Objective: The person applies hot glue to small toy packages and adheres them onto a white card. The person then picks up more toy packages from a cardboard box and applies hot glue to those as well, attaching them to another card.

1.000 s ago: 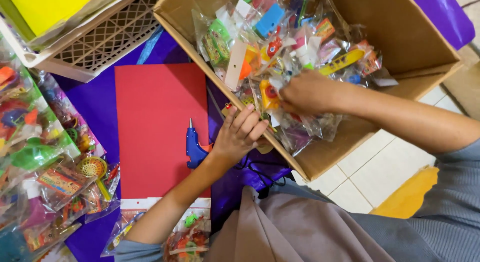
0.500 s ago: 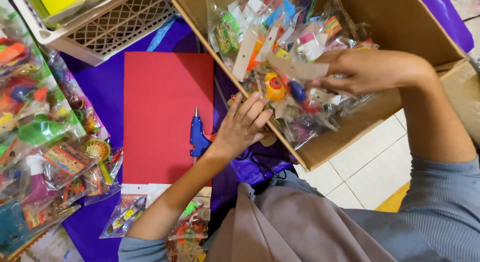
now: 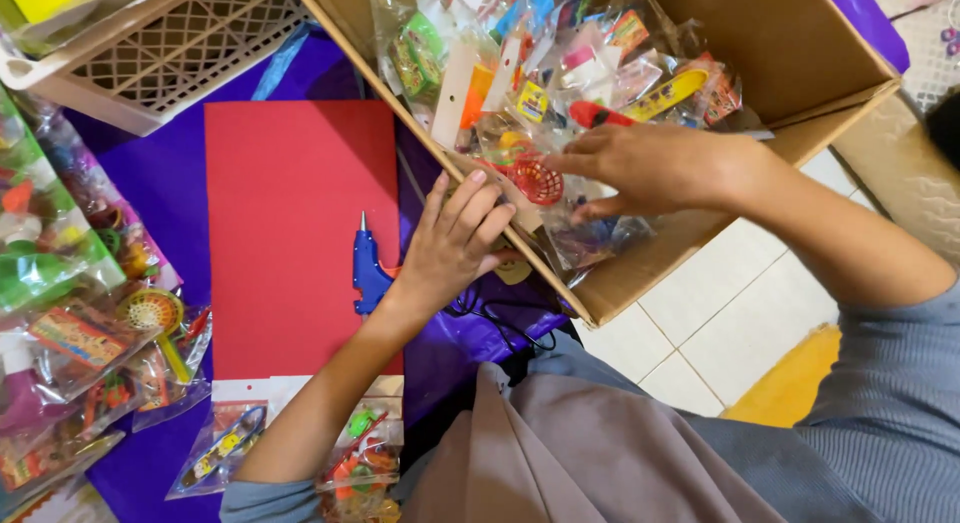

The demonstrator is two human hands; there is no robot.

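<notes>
A big cardboard box (image 3: pixel 780 53) is sitting at the top right, hanging past the right edge of the purple-covered worktop (image 3: pixel 165 183) over the tiled floor (image 3: pixel 700 323), and it is holding a heap of small toy packets (image 3: pixel 530 73) in clear bags. A red sheet (image 3: pixel 295 233) is lying flat in the middle of the worktop, its top edge near a cream lattice basket (image 3: pixel 170 53) at the top left corner. More bagged toys (image 3: pixel 70 313) are piling along the left edge, and a few packets (image 3: pixel 360 458) are lying at the near edge under the red sheet's white end. The right hand (image 3: pixel 650 168) is reaching into the box, fingers spread and mostly flat, resting on a clear packet with a red net toy (image 3: pixel 535 178); no closed grip showing. The left hand (image 3: pixel 455 243) is lying loosely open, fingers bent over the box's near wall, holding nothing I can make out. A blue glue gun (image 3: pixel 367 268) is lying on the red sheet's right edge, nozzle pointing away from the person, just beside the left wrist, its black cord (image 3: pixel 500 323) trailing toward the lap.
</notes>
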